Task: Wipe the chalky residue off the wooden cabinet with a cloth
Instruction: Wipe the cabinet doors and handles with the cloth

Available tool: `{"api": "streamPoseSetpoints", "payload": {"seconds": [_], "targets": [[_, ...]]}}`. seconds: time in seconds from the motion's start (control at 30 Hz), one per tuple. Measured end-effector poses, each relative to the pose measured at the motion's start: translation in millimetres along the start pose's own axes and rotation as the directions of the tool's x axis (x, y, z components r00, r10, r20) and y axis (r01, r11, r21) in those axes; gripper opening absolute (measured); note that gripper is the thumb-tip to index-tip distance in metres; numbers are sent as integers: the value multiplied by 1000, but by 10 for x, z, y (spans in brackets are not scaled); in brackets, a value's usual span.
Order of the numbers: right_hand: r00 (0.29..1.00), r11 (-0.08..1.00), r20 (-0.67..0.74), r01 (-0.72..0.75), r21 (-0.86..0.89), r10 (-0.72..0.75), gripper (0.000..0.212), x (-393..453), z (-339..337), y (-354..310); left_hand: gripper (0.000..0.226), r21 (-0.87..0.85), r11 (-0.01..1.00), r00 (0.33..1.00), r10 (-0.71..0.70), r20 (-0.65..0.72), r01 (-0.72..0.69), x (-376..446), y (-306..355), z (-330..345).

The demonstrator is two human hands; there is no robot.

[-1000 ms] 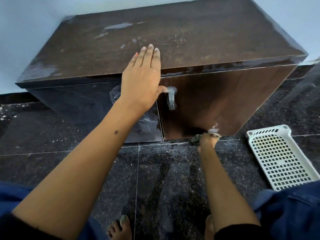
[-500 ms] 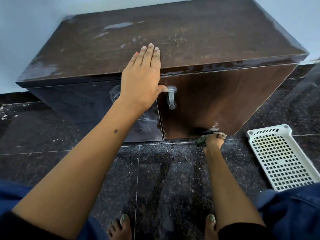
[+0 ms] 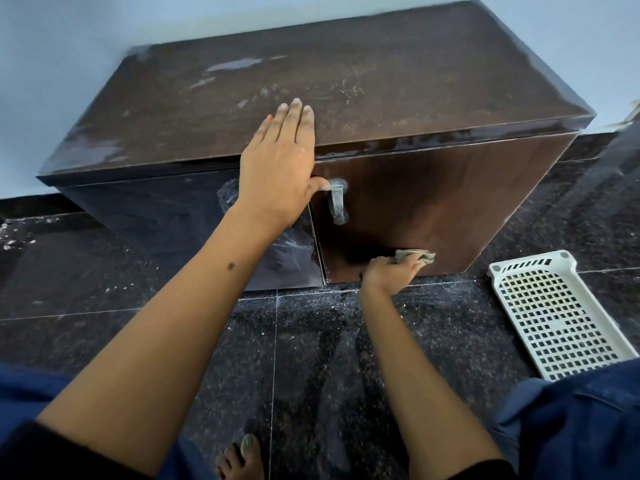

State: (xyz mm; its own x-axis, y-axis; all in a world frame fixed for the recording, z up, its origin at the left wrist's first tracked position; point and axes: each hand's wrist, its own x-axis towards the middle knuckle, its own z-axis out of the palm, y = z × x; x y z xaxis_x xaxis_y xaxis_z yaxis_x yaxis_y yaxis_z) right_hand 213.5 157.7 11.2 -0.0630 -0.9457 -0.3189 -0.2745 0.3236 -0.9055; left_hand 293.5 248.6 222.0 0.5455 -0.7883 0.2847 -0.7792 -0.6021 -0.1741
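Note:
A low dark wooden cabinet (image 3: 398, 84) stands against the wall, its top streaked with pale chalky smears (image 3: 235, 64). My left hand (image 3: 280, 168) lies flat over the top's front edge, thumb beside the metal handle (image 3: 336, 202) of the right door. My right hand (image 3: 391, 273) presses a crumpled grey-green cloth (image 3: 415, 255) against the bottom of the right door (image 3: 450, 188). White residue (image 3: 287, 242) shows on the left door near its inner edge.
A white perforated plastic tray (image 3: 554, 317) lies on the black speckled floor tiles (image 3: 311, 341) to the right of the cabinet. My bare feet (image 3: 242, 455) and blue trouser legs are at the bottom. White specks dot the floor at far left.
My right hand with the cloth has slid to the right and a little up along the bottom of the right door. My left hand has stayed in place.

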Motion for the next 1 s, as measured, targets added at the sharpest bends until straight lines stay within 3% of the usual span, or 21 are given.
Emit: {"api": "streamPoseSetpoints", "payload": {"seconds": [0.07, 0.13, 0.2, 0.27, 0.33, 0.43, 0.5, 0.57, 0.63, 0.8, 0.9, 1.0], "targets": [[984, 988, 116, -141, 58, 133, 54, -66, 39, 98, 94, 1, 1000, 1000, 1, 2, -1, -2, 1, -10], [905, 901, 228, -399, 167, 359, 33, 93, -65, 142, 93, -2, 1000, 1000, 1, 5, -1, -5, -3, -15], [862, 838, 268, -491, 238, 429, 23, 322, -228, 124, 93, -7, 1000, 1000, 4, 4, -4, -11, -3, -9], [895, 868, 244, -431, 247, 374, 32, 465, -314, 73, 93, -10, 1000, 1000, 5, -6, -5, -12, -4, 0], [959, 931, 139, -276, 239, 248, 54, 433, -274, 44, 93, -14, 1000, 1000, 1, -14, -1, -10, -6, 0], [997, 1000, 82, 5, 13, -6, 60, 55, -140, 16, 93, -15, 1000, 1000, -8, -12, 8, -1, 5, -8], [978, 998, 198, -65, 26, 58, 58, -100, -90, 74, 93, -9, 1000, 1000, -8, -4, 8, 1, 9, -15], [903, 964, 361, -263, 38, 232, 49, -51, -151, 115, 93, -7, 1000, 1000, -11, 5, 11, -4, 15, -20], [835, 938, 462, -346, 19, 299, 43, 105, -286, 78, 93, -5, 1000, 1000, -17, 9, 17, -5, 25, -19], [911, 860, 214, -405, 309, 352, 42, 307, -393, -251, 94, -12, 1000, 1000, -26, 5, 26, 5, 27, -7], [995, 969, 38, -103, 224, 97, 67, 227, -403, -493, 94, -4, 1000, 1000, -26, 5, 26, 11, 30, -3], [972, 972, -157, 196, 127, -175, 73, 76, -538, -836, 94, -5, 1000, 1000, -24, -1, 24, 8, 30, 4]]}}
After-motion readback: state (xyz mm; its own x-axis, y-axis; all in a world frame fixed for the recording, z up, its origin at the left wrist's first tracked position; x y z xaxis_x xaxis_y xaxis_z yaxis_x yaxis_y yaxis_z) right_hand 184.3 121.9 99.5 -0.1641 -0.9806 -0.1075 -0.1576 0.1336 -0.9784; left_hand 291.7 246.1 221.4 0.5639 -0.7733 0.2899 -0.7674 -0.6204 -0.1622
